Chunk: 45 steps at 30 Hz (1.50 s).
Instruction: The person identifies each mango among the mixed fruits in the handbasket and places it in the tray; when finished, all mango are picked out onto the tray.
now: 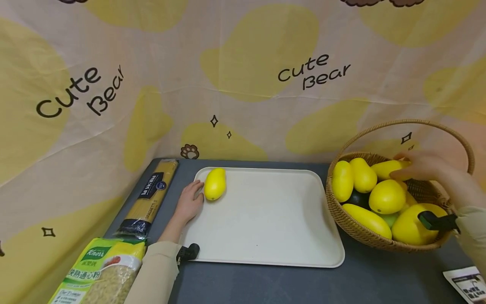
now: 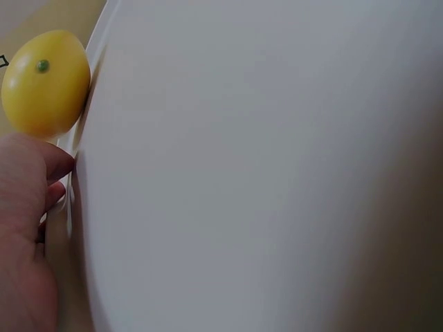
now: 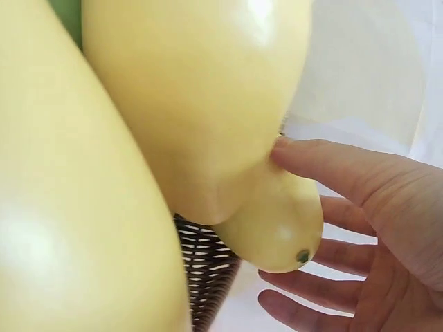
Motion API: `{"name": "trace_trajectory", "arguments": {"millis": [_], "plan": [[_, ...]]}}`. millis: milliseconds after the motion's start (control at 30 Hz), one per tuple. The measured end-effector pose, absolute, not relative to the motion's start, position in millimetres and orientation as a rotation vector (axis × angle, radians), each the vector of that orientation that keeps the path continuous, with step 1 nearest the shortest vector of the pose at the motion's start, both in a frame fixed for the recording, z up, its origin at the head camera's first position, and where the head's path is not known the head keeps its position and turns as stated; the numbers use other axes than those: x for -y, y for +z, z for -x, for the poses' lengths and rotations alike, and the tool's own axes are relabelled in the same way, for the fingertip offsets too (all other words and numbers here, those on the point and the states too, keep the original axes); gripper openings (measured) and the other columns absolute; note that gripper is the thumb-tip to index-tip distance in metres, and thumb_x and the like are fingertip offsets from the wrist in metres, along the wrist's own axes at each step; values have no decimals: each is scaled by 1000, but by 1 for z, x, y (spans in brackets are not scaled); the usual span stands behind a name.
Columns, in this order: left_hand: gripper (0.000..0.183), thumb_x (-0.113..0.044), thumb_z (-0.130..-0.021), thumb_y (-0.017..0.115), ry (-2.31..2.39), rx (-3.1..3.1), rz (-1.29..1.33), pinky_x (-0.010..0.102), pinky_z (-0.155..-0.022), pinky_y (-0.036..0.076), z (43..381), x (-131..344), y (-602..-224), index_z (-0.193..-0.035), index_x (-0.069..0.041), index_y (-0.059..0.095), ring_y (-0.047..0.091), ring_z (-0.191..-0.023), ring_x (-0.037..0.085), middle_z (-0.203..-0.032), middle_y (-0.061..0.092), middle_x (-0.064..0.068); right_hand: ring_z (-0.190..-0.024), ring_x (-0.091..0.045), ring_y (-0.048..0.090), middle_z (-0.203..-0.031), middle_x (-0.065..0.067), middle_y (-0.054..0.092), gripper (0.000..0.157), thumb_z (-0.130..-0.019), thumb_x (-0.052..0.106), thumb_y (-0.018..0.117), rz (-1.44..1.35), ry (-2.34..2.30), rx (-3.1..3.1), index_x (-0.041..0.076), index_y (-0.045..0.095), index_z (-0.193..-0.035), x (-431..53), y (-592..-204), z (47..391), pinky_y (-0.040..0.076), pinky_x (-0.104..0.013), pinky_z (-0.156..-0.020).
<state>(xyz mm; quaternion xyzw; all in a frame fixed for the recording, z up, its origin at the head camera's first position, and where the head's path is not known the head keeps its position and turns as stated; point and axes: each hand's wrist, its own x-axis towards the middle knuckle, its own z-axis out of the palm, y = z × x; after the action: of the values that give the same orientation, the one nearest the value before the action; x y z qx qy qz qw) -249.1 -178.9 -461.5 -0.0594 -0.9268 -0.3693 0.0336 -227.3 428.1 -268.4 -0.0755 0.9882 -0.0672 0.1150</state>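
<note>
A yellow mango point(image 1: 214, 184) with a green stem mark lies at the upper left of a white tray point(image 1: 265, 219). My left hand point(image 1: 189, 201) rests at the tray's left rim, its fingertips just beside that mango. On the right stands a wicker basket point(image 1: 355, 234) heaped with yellow fruit. Over the basket's back, my right hand point(image 1: 425, 169) grips another yellow mango point(image 3: 280, 225); the thumb touches its near side and the fingers go round behind it. Larger yellow fruit point(image 3: 201, 104) partly hides this mango in the right wrist view.
Along the left lie a spaghetti pack point(image 1: 152, 202) and a green-yellow Knorr pasta bag point(image 1: 100, 272). The basket's tall handle point(image 1: 408, 122) arches near my right hand. A printed card point(image 1: 468, 285) lies at the lower right. A patterned cloth point(image 1: 243, 84) hangs behind the grey table point(image 1: 288, 285).
</note>
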Motion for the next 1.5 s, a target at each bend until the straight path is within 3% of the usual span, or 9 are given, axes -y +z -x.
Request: {"name": "trace_trajectory", "arguments": {"millis": [300,500,633,767,867,1033,1233,1500], "plan": [[45,-8,-98,46,-1144,2845,184,54,-115,18,248,178,-459,-140,7,45,25,-141,41,-151,35,23,-99,-56,49,-114,-44,50,71,-88,39,69,164,-96,-3172,-19,48,-122,-414,-257,204,40,-65,-82],[45,-8,-98,46,-1142,2848,179,53,-115,19,246,178,-458,-140,7,45,25,-141,41,-151,35,23,-94,-50,45,-105,-38,51,61,-86,36,73,207,-194,-3421,-14,54,-115,-393,-255,175,39,-59,-74],[45,-8,-98,47,-1144,2850,181,53,-115,18,246,178,-457,-140,7,45,25,-141,41,-151,35,24,-90,-47,48,-106,-35,51,63,-88,40,70,150,-335,-3422,-10,52,-121,-375,-251,155,40,-55,-69],[45,-8,-98,47,-1154,2847,174,53,-115,19,245,178,-457,-140,7,46,26,-141,41,-151,35,24,-101,-53,50,-118,-32,52,64,-90,43,66,95,-593,-3303,-4,49,-132,-357,-248,142,49,-43,-61],[45,-8,-98,47,-1148,2848,169,53,-115,19,245,178,-456,-140,7,46,26,-141,41,-151,35,23,-100,-43,59,-125,-27,54,62,-93,43,64,107,-764,-3187,4,48,-138,-342,-248,137,47,-26,-57],[44,-9,-98,47,-1152,2845,162,53,-115,19,244,177,-455,-140,7,46,25,-141,41,-150,36,23,-91,-13,68,-134,-22,50,58,-100,40,52,192,-1174,-2825,8,40,-147,-306,-260,134,55,-25,-73],[46,-9,-98,48,-1185,2846,160,53,-116,18,244,176,-456,-141,6,46,24,-142,39,-151,35,22,-102,-17,66,-127,-19,46,56,-104,35,43,248,-1704,-2279,-5,34,-143,-249,-289,144,55,-31,-86],[45,-10,-98,48,-1165,2834,155,53,-115,18,247,179,-460,-140,4,47,25,-142,39,-151,36,21,-101,-22,66,-122,-13,47,62,-100,47,48,10,-2008,-1798,2,35,-142,-187,-337,166,53,-34,-88]]}}
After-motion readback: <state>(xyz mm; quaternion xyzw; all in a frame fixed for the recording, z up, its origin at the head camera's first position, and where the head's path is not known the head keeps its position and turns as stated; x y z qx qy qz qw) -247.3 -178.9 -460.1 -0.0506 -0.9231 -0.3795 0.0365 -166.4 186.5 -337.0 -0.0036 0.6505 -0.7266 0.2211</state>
